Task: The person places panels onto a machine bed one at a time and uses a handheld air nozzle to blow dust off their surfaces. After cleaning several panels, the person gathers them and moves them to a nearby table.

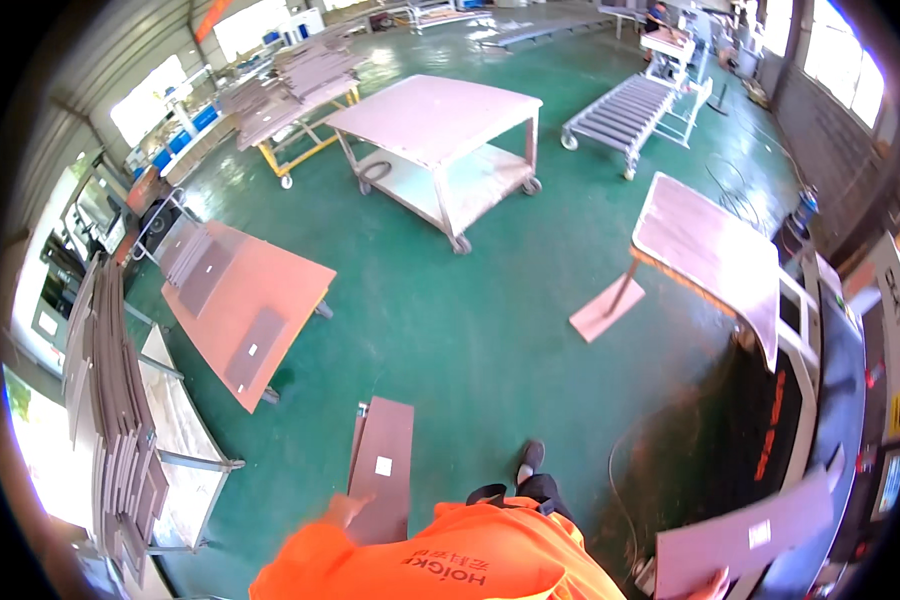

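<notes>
A long brown panel [388,450] with a white label hangs at my left side, and a second panel's edge shows behind it. My left hand [345,510], slightly blurred, grips the panel's left edge near its lower end. On the right, another brown panel [715,545] with a white label lies tilted beside the machine. My right hand [712,584] has its fingers bent over this panel's lower edge; the rest of that hand is cut off by the picture's rim.
A machine with a dark bed [838,400] runs along the right, beside a table with a curved top [715,245]. A cart with an orange-brown top [270,275] bears several panels at left. Stacked panels [120,420] lean nearby. A wheeled table [440,115] and roller conveyor [625,108] stand ahead.
</notes>
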`<state>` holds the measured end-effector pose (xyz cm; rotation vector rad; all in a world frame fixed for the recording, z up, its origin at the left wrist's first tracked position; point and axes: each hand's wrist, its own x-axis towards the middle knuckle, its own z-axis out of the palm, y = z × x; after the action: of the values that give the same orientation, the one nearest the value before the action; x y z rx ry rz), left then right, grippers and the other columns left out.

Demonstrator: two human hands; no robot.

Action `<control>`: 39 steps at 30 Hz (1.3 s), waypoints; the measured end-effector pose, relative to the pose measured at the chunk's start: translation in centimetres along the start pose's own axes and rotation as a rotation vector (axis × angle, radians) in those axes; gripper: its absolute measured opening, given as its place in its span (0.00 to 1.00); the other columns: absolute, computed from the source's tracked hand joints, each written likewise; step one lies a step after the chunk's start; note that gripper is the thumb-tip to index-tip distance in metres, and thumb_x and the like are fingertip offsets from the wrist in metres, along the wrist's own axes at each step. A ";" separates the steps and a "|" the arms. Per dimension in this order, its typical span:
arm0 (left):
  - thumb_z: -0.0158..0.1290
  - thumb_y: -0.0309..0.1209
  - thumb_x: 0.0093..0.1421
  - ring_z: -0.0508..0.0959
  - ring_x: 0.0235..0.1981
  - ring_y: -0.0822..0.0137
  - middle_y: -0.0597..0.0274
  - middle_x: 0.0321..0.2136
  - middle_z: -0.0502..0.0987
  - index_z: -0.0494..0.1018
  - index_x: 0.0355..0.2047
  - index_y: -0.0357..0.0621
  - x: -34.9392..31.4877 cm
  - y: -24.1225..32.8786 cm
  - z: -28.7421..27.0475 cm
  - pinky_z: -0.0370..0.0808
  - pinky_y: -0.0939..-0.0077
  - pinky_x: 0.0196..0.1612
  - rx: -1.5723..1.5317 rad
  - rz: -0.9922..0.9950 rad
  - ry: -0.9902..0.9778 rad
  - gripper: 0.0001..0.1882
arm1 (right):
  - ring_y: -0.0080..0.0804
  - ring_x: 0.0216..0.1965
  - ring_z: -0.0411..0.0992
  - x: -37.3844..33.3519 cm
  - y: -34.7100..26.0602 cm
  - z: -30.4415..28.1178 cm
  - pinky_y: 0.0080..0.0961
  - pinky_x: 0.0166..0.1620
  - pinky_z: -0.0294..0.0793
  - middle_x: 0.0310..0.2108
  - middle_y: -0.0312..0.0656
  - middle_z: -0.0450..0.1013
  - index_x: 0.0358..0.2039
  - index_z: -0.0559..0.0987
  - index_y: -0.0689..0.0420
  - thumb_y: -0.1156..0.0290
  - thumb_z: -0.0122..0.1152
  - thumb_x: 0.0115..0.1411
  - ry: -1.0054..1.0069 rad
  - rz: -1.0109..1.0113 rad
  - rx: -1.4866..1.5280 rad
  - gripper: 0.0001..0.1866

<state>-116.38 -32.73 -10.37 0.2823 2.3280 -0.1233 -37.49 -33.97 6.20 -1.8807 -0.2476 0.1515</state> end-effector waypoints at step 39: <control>0.67 0.46 0.52 0.78 0.48 0.59 0.52 0.50 0.77 0.70 0.56 0.32 8.9 65.3 -22.5 0.75 0.67 0.51 -1.323 -0.534 0.019 0.38 | 0.45 0.52 0.71 -42.6 -37.9 161.4 0.39 0.54 0.71 0.51 0.52 0.71 0.60 0.67 0.64 0.48 0.61 0.57 -2.005 -0.677 -0.798 0.39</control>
<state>-122.35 36.00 -1.23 -0.9735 1.9562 1.1052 -119.11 115.63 -9.94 -1.4786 -2.4769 1.5939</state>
